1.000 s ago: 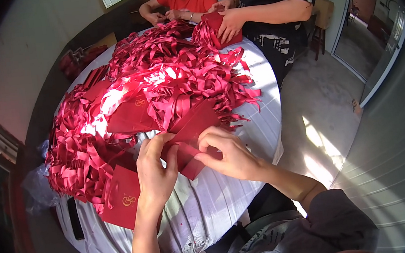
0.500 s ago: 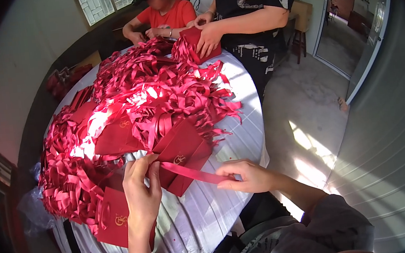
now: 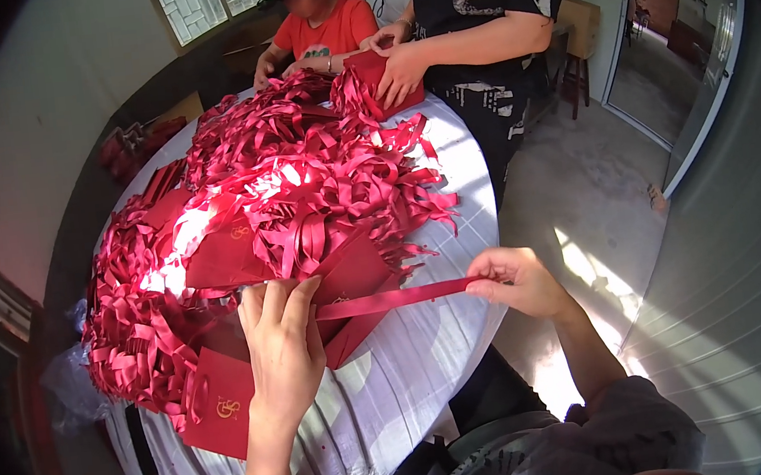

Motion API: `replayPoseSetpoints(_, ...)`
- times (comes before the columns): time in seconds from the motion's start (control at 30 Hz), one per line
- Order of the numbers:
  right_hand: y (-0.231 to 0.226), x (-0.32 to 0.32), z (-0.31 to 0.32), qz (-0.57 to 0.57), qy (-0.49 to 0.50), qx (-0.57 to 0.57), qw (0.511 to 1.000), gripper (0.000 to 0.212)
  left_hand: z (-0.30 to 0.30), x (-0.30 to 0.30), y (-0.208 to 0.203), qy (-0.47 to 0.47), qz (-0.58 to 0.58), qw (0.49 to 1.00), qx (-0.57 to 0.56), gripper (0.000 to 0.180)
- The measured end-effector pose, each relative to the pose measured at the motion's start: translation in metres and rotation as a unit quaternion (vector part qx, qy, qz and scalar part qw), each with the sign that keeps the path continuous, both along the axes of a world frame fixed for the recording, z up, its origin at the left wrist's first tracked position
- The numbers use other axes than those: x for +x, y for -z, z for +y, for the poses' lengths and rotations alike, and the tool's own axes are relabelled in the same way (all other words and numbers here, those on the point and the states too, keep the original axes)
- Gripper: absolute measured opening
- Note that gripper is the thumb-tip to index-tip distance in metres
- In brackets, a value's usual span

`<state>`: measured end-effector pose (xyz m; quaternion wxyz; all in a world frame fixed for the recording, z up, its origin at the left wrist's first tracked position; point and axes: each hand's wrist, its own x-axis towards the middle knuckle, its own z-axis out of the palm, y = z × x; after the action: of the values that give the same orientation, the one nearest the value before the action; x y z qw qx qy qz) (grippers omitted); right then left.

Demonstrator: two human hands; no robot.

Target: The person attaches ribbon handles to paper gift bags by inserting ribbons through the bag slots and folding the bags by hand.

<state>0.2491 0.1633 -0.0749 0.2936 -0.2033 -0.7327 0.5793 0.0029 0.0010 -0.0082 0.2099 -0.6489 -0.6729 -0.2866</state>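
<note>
A red satin ribbon [image 3: 396, 300] is pulled straight across the near side of the table. Its right end is pinched between the thumb and fingers of my right hand [image 3: 526, 282], out by the table's edge. My left hand [image 3: 282, 345] closes over its other end, back of the hand up, so the fingertips and that end are partly hidden. Just under the ribbon lies a red paper bag [image 3: 358, 269] with gold print, tilted on the pile. Another red bag [image 3: 220, 405] with a gold emblem lies left of my left wrist.
A big heap of red ribbons [image 3: 301, 190] and flat bags covers much of the round, white-clothed table [image 3: 416, 401]. A dark flat object [image 3: 140, 441] lies at the left edge. Across the table, a person in black handles a red bag [image 3: 368, 76]; a person in red sits alongside.
My right hand has moved right and up, drawing the ribbon longer and nearly level. My left hand has turned, its back now up, and shifted slightly right. The view has shifted a little.
</note>
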Motion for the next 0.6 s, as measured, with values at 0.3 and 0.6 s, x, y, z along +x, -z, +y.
replayPoseSetpoints(0.3, 0.001, -0.023, -0.001, 0.337, 0.018, -0.116, 0.934, 0.011, 0.026, 0.002, -0.019, 0.015, -0.051, 0.994, -0.097, 0.018)
replayPoseSetpoints(0.6, -0.023, -0.073, -0.022, 0.312, -0.1, -0.221, 0.918, 0.008, 0.036, -0.008, -0.01, 0.023, -0.138, 0.987, -0.074, 0.022)
